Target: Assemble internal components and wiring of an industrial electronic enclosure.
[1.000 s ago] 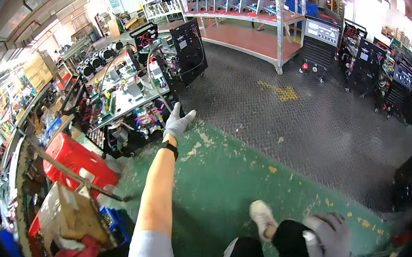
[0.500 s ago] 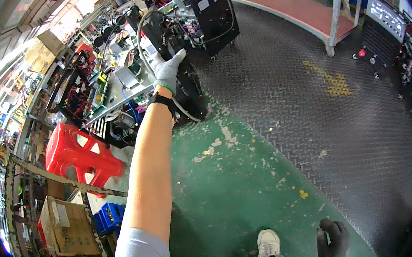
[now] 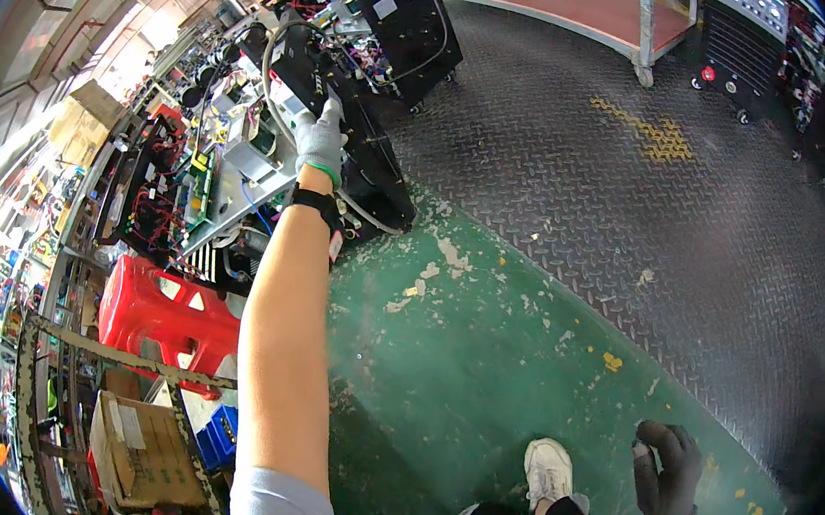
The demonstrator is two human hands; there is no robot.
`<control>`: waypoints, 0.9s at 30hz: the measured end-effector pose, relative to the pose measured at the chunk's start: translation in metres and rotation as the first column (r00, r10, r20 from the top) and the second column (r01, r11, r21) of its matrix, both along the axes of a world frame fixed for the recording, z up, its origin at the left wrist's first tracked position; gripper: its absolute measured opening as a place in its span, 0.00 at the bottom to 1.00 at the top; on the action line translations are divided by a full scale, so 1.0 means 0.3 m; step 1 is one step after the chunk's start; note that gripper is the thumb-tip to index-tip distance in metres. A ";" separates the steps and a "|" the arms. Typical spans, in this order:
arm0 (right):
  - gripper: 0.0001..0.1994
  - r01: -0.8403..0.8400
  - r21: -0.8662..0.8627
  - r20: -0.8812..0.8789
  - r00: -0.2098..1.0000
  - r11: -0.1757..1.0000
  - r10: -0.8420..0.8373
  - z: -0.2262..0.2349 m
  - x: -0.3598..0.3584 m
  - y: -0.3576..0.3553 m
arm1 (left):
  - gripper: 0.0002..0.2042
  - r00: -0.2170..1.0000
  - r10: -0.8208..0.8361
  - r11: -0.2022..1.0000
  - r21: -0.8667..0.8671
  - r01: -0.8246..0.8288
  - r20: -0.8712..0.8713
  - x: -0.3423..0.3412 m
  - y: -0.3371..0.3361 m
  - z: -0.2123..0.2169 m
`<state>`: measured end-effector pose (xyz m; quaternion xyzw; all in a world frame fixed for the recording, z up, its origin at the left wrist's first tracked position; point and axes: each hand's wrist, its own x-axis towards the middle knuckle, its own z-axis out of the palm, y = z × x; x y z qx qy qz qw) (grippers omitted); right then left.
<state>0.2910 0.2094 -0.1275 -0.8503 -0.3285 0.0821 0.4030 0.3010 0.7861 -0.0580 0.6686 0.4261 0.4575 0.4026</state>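
Note:
My left hand (image 3: 320, 139), in a light grey glove, reaches far forward to a black machine case (image 3: 368, 152) with a white label side. Its fingers close over the case's upper edge, partly hidden from view. A thick grey cable (image 3: 273, 77) loops beside the hand and runs down along the case. My right hand (image 3: 668, 480), in a dark grey glove, hangs low at the right, apart from everything. Its fingers are loosely bent with a gap to the thumb, and nothing is in them.
A bench with circuit boards (image 3: 201, 180) stands left of the case, with a red plastic stool (image 3: 160, 312), a cardboard box (image 3: 145, 456) and a blue bin (image 3: 217, 438) nearer. Beyond are another black machine (image 3: 407, 26), a red-decked cart (image 3: 550, 1) and more machines (image 3: 746, 51).
My left hand has shifted slightly along the case, its thumb now lying closer in. The view has turned a little; the right hand stays low with loosely bent fingers.

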 end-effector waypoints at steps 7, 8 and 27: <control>0.09 -0.014 0.038 -0.035 0.999 0.999 0.016 -0.001 -0.053 -0.011 | 0.25 0.946 -0.310 0.942 -0.102 0.318 0.091 0.091 -0.051 0.027; 0.08 0.008 0.043 -0.047 0.999 0.999 -0.006 0.008 -0.067 -0.012 | 0.26 0.951 -0.303 0.943 -0.121 0.309 0.066 0.095 -0.097 0.051; 0.09 -0.080 0.018 -0.142 0.986 0.997 0.082 -0.039 -0.154 0.048 | 0.45 -0.038 0.830 0.532 0.810 -0.249 -0.556 -1.201 0.080 0.166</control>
